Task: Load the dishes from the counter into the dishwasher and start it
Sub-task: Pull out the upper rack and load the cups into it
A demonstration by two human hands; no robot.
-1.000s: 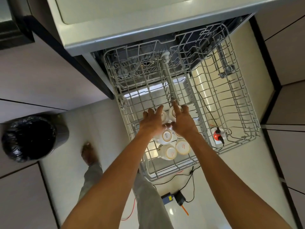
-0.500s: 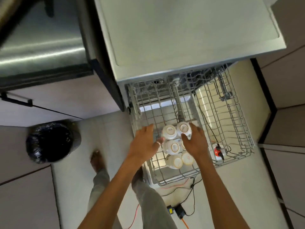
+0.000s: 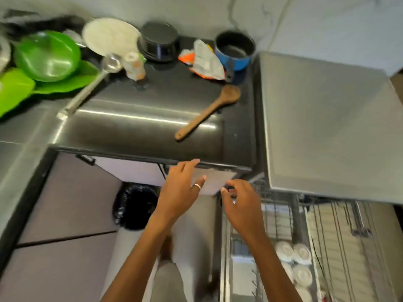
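Steel is running ahead of both hands: the counter [image 3: 130, 127] is carrying the dishes left to load, all beyond the fingertips. A wooden spoon [image 3: 209, 112] is lying closest, just ahead of the hands. A ladle [image 3: 87, 92] and a stack of green dishes [image 3: 46, 55] are sitting ahead and to the left, and a blue pot [image 3: 235, 51] is standing at the far side. The left hand [image 3: 178, 192] and the right hand [image 3: 242, 205] are hanging apart, empty, with fingers loosely spread, and the left fingertips are reaching about level with the counter's front edge. The likeliest slip, in my judgement, is a hurried reach. The view is blurring with motion, and the spoon's handle is pointing back toward the hands, so a clipped handle could be sending it off the edge to the floor. The ladle seems to be leaning against the green dishes, so pulling one out carelessly could be rolling it away. The pulled-out dishwasher rack [image 3: 327, 236] is jutting below and right of the right hand, where a turning arm or leg could be knocking it and rattling the white cups [image 3: 293, 253] inside. Compared with half a second ago, both hands are no longer resting among those cups. They are lifting clear of the rack with nothing held, the cups are staying behind, and the view is swinging up from the rack to the counter.
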